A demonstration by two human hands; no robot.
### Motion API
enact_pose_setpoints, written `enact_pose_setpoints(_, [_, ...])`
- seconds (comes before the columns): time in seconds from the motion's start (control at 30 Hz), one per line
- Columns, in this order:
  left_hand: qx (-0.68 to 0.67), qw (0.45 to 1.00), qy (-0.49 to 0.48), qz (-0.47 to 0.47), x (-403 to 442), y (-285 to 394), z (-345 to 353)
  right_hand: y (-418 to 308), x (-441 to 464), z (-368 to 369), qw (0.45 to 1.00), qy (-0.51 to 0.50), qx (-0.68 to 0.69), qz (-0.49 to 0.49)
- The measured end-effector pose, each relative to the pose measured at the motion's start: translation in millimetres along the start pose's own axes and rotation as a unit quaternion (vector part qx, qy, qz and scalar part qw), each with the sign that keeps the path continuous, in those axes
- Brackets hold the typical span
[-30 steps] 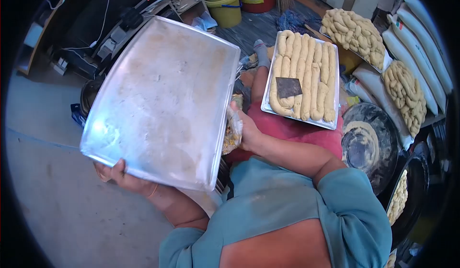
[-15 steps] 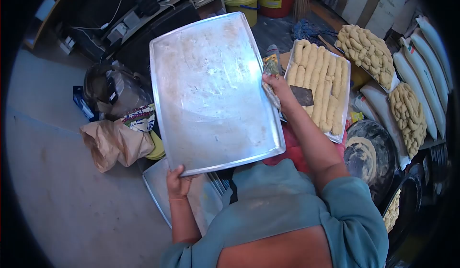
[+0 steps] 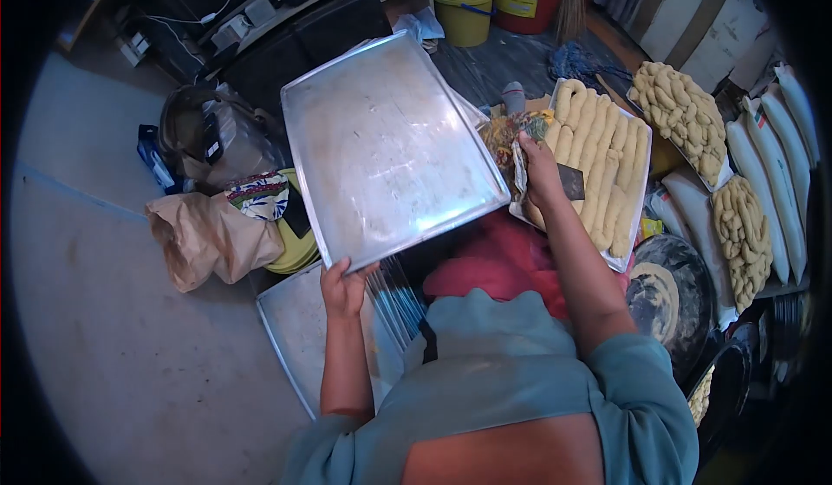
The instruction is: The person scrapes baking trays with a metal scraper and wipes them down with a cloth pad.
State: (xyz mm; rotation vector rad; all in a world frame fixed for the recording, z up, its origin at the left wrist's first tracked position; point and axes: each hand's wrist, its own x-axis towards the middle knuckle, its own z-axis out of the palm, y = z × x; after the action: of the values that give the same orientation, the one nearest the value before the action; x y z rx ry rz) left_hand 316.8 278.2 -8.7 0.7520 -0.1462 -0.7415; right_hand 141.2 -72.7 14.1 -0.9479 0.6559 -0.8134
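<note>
My left hand grips the near edge of a shiny metal baking tray, thumb on top. The tray is raised and tilted in front of me, with faint smears on its surface. To its right, my right hand is closed around a crumpled cloth, apart from the tray's edge. Beside that hand, a dark flat rectangular piece lies over long dough ropes, which fill another tray. A patterned, coloured bundle shows just beyond the cloth.
More trays are stacked below my left arm. A brown paper bag stands at left. Braided dough, a dark floury basin and filled white sacks are at right. Yellow buckets stand at the back.
My right hand has come away from the tray's right edge with the cloth. The tray's near edge has risen with my left hand, which still grips it. The view has shifted slightly.
</note>
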Motion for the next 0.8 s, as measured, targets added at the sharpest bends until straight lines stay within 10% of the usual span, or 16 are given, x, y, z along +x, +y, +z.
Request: enact_pose_setpoints(0.8, [-0.035, 0.999, -0.003, 0.032, 137.3, -55.9, 8.0, 8.3, 7.9, -18.2, 0.998, 0.052, -0.037, -0.013])
